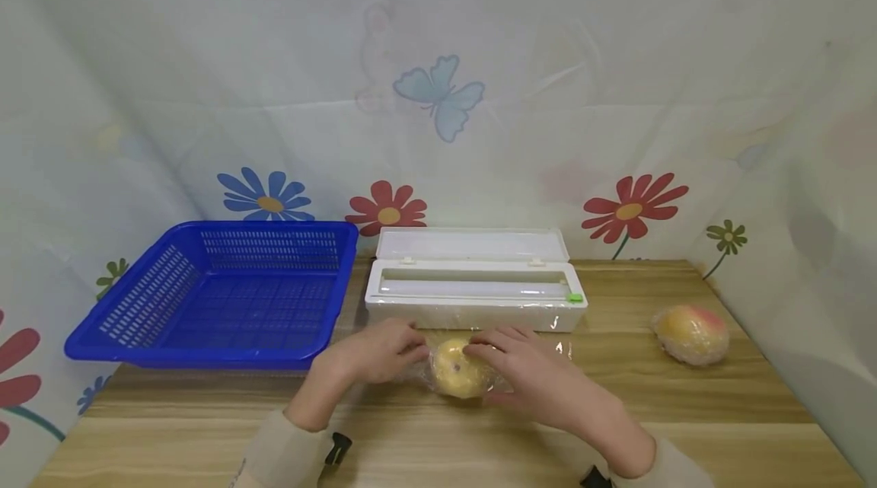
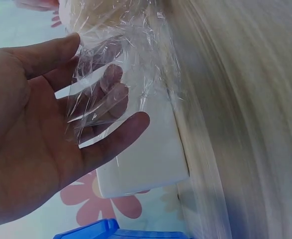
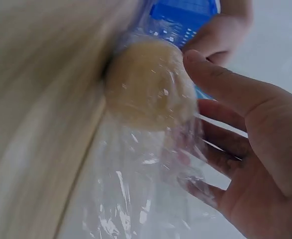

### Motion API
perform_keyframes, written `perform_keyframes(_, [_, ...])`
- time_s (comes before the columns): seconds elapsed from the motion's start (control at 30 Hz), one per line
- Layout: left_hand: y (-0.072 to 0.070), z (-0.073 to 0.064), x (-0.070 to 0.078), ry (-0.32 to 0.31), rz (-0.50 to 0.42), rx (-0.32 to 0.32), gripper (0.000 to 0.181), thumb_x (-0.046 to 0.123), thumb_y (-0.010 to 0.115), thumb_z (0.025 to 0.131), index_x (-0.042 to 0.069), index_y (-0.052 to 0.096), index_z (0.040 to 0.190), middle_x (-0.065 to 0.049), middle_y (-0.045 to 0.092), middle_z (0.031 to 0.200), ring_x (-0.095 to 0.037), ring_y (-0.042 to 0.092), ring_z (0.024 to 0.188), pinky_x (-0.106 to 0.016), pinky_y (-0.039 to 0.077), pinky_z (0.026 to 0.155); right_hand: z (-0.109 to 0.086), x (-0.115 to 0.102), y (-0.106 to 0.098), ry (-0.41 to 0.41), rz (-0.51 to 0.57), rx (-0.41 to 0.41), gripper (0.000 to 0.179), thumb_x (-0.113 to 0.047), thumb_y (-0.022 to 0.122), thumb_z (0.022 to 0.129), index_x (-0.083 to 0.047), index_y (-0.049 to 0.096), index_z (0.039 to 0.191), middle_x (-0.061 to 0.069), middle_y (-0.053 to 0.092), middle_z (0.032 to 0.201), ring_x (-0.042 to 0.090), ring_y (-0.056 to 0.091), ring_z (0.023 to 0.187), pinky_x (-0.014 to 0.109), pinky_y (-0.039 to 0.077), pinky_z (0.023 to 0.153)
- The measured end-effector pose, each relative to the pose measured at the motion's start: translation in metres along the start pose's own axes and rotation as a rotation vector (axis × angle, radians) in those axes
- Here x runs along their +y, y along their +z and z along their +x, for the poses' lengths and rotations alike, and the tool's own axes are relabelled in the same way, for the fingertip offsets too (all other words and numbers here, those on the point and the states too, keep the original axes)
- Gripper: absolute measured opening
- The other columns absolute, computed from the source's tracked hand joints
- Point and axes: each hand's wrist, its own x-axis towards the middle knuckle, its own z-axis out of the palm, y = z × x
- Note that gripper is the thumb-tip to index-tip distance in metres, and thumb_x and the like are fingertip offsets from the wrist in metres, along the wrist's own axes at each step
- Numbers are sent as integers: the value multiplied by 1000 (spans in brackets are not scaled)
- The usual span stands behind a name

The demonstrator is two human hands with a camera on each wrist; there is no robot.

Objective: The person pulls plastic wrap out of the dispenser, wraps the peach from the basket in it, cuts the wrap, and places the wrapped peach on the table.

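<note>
A round yellow fruit (image 1: 458, 369), draped in clear cling film (image 3: 131, 169), sits on the wooden table in front of a white film dispenser (image 1: 473, 314). To its left is my left hand (image 1: 380, 351); in the left wrist view its fingers are spread and loosely bent, with film lying across them and the thumb tip at the film's edge. On the other side my right hand (image 1: 530, 377) has its thumb by the fruit. Loose film hangs over its other fingers, which are loosely extended in the right wrist view (image 3: 255, 144).
A blue plastic basket (image 1: 253, 355) stands at the left. The dispenser's lid (image 1: 473, 244) is raised, showing the film roll (image 1: 473, 288), with a green slider (image 1: 575, 298) at its right end. A film-wrapped yellow-pink fruit (image 1: 692, 334) lies at the right. Behind hangs a flowered curtain (image 1: 514, 168).
</note>
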Motion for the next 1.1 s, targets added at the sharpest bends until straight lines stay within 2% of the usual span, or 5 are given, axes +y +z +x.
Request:
perform_keyframes(0.23, [-3, 0, -1, 32, 11, 6, 22, 13, 58, 105, 6, 72, 89, 8, 55, 76, -8, 52, 71, -31, 49, 68, 5, -3, 13, 123, 10, -7, 71, -30, 93, 75, -6, 59, 133, 12, 58, 133, 31, 57, 121, 51, 48, 101])
perform_keyframes(0.5, [-3, 0, 0, -11, -33, -5, 21, 15, 57, 106, 8, 71, 92, 11, 51, 69, -6, 47, 63, -28, 45, 62, 10, 2, 24, 187, -16, 39, 70, -28, 93, 75, -3, 57, 128, 10, 62, 121, 28, 57, 115, 46, 50, 98])
perform_keyframes(0.77, [-4, -1, 10, -29, 133, 141, 20, 22, 63, 104, 5, 68, 113, -5, 67, 101, -19, 64, 89, -38, 55, 80, 9, 7, 15, 187, 47, 6, 68, -27, 90, 80, -3, 54, 134, 12, 62, 128, 34, 56, 122, 56, 45, 103])
perform_keyframes(0.93, [-2, 6, 22, 46, 211, 278, 27, 25, 73, 98, 6, 70, 118, -6, 64, 109, -19, 61, 97, -36, 54, 84, 12, 9, 14, 189, 21, -42, 67, -26, 86, 85, -3, 53, 138, 14, 62, 132, 36, 57, 124, 57, 46, 101])
perform_keyframes(1.1, [5, 13, 34, 112, 230, 218, 42, 30, 78, 94, 7, 68, 128, -5, 64, 125, -21, 62, 113, -37, 51, 98, 14, 12, 15, 179, 10, -70, 63, -26, 84, 87, -3, 53, 137, 12, 62, 130, 36, 57, 124, 57, 47, 101])
